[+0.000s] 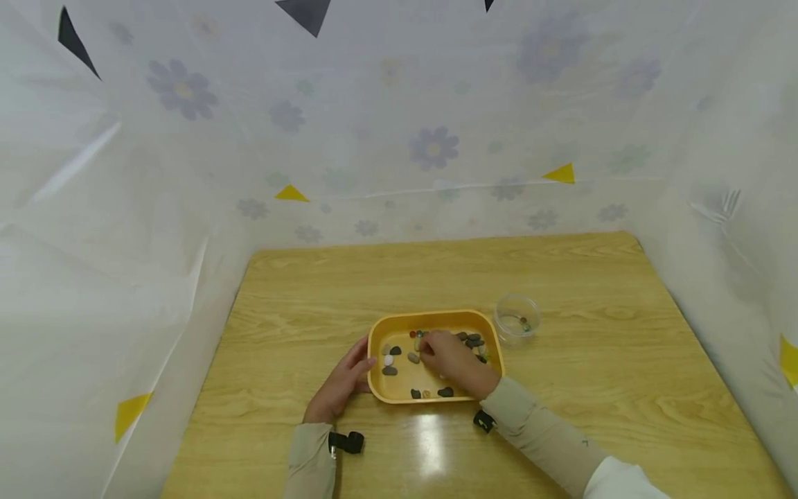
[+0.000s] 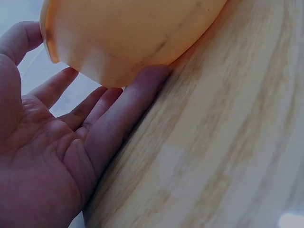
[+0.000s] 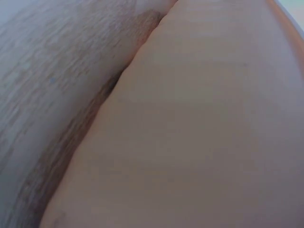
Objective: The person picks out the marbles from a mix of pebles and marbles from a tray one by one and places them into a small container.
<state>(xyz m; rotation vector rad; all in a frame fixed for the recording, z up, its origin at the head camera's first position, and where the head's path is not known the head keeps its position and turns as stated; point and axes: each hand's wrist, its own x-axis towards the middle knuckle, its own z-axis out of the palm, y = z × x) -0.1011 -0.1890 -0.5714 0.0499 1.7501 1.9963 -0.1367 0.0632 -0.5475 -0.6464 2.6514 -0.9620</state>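
Note:
A yellow plastic tray (image 1: 399, 398) with rounded corners stands on the table, with grey, dark and white pebbles and small glass marbles spread in it. My left hand (image 1: 339, 384) holds its left end; in the left wrist view the thumb lies at the tray's rim (image 2: 50, 42) and the fingers rest against the outer wall. My right hand (image 1: 451, 357) reaches inside the tray with curled fingers, fingertips down beside a grey-beige pebble (image 1: 413, 357). What lies between those fingertips is hidden. The right wrist view is mostly filled by the close, blurred hand.
Just right of the tray stands a clear round plastic cup (image 1: 517, 322) with a few small marbles in its bottom. The wood-grain table (image 1: 312, 291) is enclosed on its far side and both flanks by whitish sheeting (image 1: 374, 166) with flower prints and yellow triangles.

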